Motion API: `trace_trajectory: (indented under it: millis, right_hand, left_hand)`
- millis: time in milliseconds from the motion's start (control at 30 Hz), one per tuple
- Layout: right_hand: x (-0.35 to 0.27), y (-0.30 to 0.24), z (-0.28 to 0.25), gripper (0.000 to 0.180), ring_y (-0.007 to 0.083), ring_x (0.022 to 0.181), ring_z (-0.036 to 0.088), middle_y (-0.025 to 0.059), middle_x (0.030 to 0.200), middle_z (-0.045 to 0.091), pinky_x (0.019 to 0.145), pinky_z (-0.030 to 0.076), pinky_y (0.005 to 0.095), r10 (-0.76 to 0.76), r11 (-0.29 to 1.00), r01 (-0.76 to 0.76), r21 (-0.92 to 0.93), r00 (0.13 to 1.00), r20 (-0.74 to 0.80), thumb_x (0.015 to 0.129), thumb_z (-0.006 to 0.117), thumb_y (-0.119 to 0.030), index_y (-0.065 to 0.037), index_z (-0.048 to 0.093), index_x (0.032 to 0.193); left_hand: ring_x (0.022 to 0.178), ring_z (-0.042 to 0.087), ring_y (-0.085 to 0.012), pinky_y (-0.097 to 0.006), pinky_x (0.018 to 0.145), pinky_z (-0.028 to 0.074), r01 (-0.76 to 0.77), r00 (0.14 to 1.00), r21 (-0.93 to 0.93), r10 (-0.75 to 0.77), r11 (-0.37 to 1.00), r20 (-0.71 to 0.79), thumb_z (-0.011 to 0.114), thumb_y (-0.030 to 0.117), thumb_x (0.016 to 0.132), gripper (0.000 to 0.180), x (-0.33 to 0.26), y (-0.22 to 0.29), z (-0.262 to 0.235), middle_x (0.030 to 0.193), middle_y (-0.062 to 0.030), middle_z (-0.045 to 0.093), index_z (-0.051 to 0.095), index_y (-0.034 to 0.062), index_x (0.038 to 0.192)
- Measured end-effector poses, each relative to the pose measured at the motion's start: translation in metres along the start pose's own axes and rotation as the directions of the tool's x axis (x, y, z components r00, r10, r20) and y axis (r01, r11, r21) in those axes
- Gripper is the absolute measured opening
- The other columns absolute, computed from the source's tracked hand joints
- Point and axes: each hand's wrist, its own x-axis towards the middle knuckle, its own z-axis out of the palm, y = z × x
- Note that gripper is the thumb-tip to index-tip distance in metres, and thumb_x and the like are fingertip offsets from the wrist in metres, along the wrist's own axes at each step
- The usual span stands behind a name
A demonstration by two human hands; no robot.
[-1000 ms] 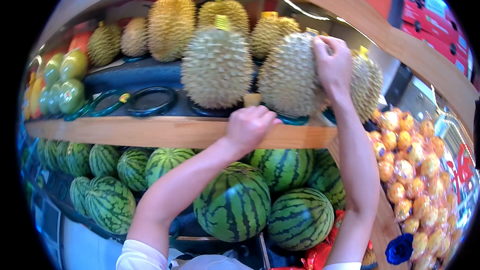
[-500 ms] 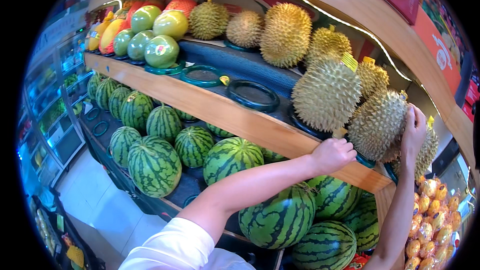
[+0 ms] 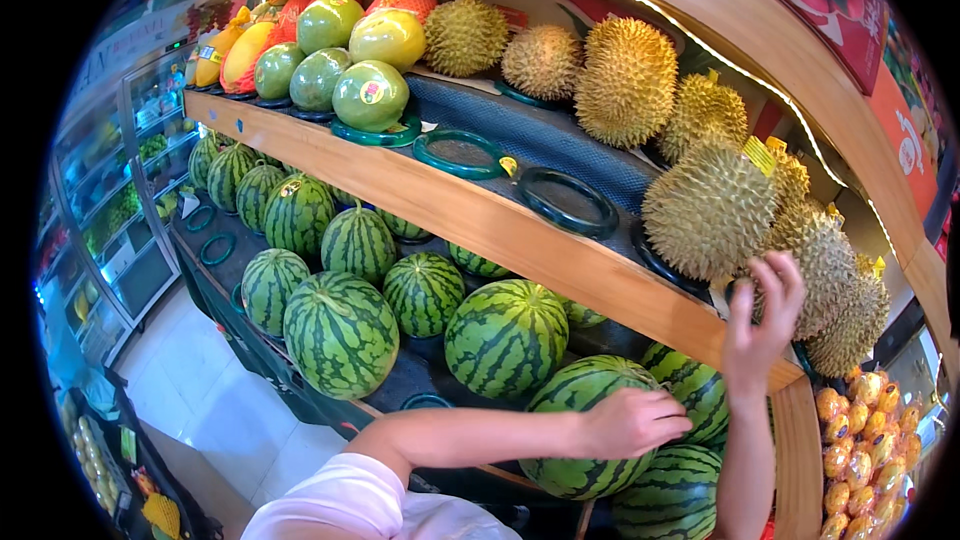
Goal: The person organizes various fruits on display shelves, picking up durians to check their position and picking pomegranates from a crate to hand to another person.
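Observation:
My left hand (image 3: pixel 635 423) hangs in front of a large striped watermelon (image 3: pixel 595 390). Its fingers are bent and together; whatever they hold, if anything, is hidden. Higher up, my right hand (image 3: pixel 765 315) is raised with bent fingers apart, at the shelf's front edge. Just beyond it is a big spiky durian (image 3: pixel 710 212) with a yellow tag (image 3: pixel 759 155). Another durian (image 3: pixel 818 265) is partly covered by the right hand. Whether the fingertips touch either durian I cannot tell. More durians stand behind, among them a tall golden one (image 3: pixel 625 82).
Dark green rings (image 3: pixel 568 203) lie on the upper shelf, whose wooden front board (image 3: pixel 480 225) runs across the view. Several watermelons (image 3: pixel 340 335) fill the lower shelf. Green melons (image 3: pixel 371 96) are stacked at the left. Wrapped yellow fruits (image 3: pixel 862 440) are piled at the right.
My left hand has dropped from the shelf edge down in front of the watermelons. The right hand has come off the right-hand durian, moving left and down. The view has shifted slightly.

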Motion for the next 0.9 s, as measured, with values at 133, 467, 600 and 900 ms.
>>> trace_trajectory:
  millis: [133, 467, 600, 900]
  right_hand:
    - [-0.048, -0.101, 0.007, 0.027, 0.0361, 0.117, 0.057, 0.0184, 0.119, 0.059, 0.099, 0.047, 0.0447, 0.051, 0.956, -0.152, 0.251, 0.929, 0.366, 0.077, 0.069, -0.001, 0.0, 0.068, 0.104]
    - [-0.17, -0.275, 0.061, 0.038, 0.0324, 0.102, 0.065, 0.0133, 0.111, 0.067, 0.087, 0.053, 0.0414, 0.294, 0.908, -0.409, 0.091, 0.776, 0.558, 0.071, 0.083, -0.02, -0.001, 0.07, 0.102]
    - [-0.15, -0.309, 0.03, 0.029, 0.0317, 0.095, 0.068, 0.0136, 0.106, 0.068, 0.078, 0.056, 0.0388, 0.372, 0.864, -0.479, 0.154, 0.814, 0.446, 0.076, 0.08, -0.015, -0.002, 0.07, 0.101]
    - [-0.449, -0.409, 0.003, 0.029, 0.0367, 0.095, 0.068, 0.017, 0.106, 0.071, 0.081, 0.056, 0.0458, 0.856, 0.246, -0.861, -0.445, -0.023, 0.517, 0.091, 0.066, -0.03, -0.006, 0.073, 0.107]
  left_hand:
    - [0.086, 0.068, -0.015, -0.032, 0.076, 0.055, 0.743, 0.625, -0.528, -0.706, 0.411, 0.331, 0.069, 0.013, 0.092, 0.011, -0.048, 0.025, -0.035, 0.093, -0.0066, 0.071, 0.073, 0.004, 0.097]
    - [0.105, 0.06, -0.0145, -0.032, 0.09, 0.051, 0.785, 0.324, -0.472, -0.384, -0.401, 0.865, 0.048, 0.029, 0.103, 0.035, -0.269, 0.022, -0.034, 0.112, -0.0064, 0.061, 0.057, 0.0072, 0.129]
    - [0.101, 0.063, -0.0146, -0.032, 0.085, 0.053, 0.924, 0.2, -0.243, -0.168, -0.297, 0.965, 0.052, 0.025, 0.102, 0.033, -0.295, 0.046, -0.063, 0.11, -0.0065, 0.064, 0.058, 0.0062, 0.128]
    - [0.075, 0.071, -0.0181, -0.033, 0.07, 0.056, 0.946, -0.239, 0.315, -0.49, 0.078, 0.838, 0.063, 0.026, 0.095, 0.026, -0.515, 0.048, -0.171, 0.087, -0.008, 0.075, 0.074, 0.0042, 0.102]
